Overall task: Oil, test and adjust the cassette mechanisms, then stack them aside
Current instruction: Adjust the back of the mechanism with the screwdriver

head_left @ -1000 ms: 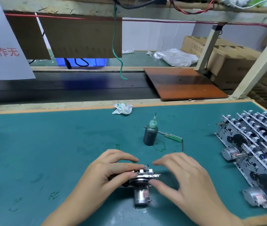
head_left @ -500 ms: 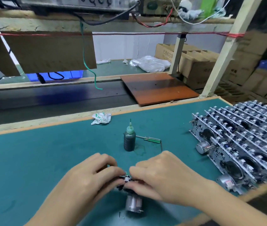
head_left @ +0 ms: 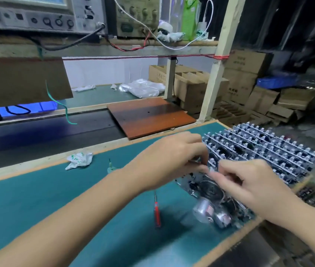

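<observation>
Both hands hold one cassette mechanism (head_left: pixel 208 186) at the near edge of the stack (head_left: pixel 264 151) on the right, the left hand (head_left: pixel 172 160) and right hand (head_left: pixel 249 182) with fingers curled, pinching its top edge.

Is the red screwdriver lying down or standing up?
Lying down. The red screwdriver rests flat on the green mat, with no hand on it.
</observation>
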The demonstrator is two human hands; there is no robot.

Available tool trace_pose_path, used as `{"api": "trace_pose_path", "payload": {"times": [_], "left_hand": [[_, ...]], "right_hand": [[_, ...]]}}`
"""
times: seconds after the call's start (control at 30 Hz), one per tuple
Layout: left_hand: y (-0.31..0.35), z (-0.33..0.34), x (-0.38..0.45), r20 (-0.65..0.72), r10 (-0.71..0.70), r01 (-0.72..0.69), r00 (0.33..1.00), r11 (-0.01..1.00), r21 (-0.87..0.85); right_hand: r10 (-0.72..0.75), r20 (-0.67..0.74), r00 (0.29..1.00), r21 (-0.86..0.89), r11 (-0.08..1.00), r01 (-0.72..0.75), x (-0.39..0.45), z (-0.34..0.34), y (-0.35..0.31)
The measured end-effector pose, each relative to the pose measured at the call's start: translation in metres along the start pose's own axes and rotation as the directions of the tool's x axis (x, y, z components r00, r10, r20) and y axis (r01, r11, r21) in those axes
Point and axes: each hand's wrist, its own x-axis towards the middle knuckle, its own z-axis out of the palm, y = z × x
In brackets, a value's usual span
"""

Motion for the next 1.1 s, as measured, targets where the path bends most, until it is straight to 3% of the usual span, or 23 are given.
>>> {"api": "trace_pose_path", "payload": {"times": [0.13,0.37,0.6,0.73,0.9,1.0,1.1], "left_hand": [[-0.023,-0.027,0.062,-0.016,0.06,-0.059,0.998,0.997,0.055],[-0.078,-0.039,0.147,-0.033,0.094,-0.083,0.995,0.965,0.249],[-0.142,0.013,0.205,0.122,-0.03,-0.027,0.992,0.897,0.442],[-0.179,0.063,0.216,0.234,-0.161,0.043,0.959,0.896,0.441],[-0.201,0.13,0.226,0.349,-0.286,0.189,0.892,0.939,0.286],[-0.204,0.161,0.236,0.429,-0.306,0.217,0.85,0.945,0.243],[-0.202,0.176,0.25,0.44,-0.292,0.212,0.849,0.952,0.222]], "right_hand": [[0.081,-0.052,0.995,0.057,0.995,-0.078,0.04,-0.028,0.031],[0.106,-0.081,0.991,-0.079,0.991,-0.112,0.115,-0.059,0.096],[0.197,-0.056,0.979,-0.274,0.94,-0.205,0.161,-0.036,0.189],[0.288,-0.036,0.957,-0.36,0.89,-0.281,0.174,-0.017,0.237],[0.424,0.051,0.904,-0.541,0.773,-0.332,0.17,0.022,0.278],[0.499,0.082,0.863,-0.614,0.707,-0.351,0.156,0.034,0.295],[0.518,0.057,0.854,-0.607,0.697,-0.382,0.144,0.031,0.304]]}}
